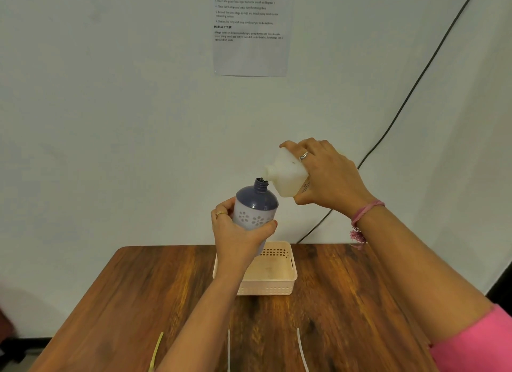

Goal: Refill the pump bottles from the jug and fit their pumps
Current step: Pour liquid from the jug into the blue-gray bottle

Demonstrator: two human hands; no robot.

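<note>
The left hand (238, 233) holds the pump bottle (256, 206) in the air above the far edge of the worktop (138, 288), its fingers (221, 213) wrapped around the lower, patterned part of the body. The bottle has no pump on it, and its open neck leans a little to the right. The right hand (327, 175) grasps the white jug (288, 175) around its body and tips it, so that the mouth of the jug is touching or just above the bottle's neck.

Both containers look like thin, smooth plastic. I think the bottle is light and will become heavier as it fills, so a grip low on the body, as now, seems good. The jug may yield if it is squeezed, and soap can make it slippery. Below the hands a pink basket (291, 280) stands on the worktop, and thin tubes (302, 349) lie at the near edge.
</note>
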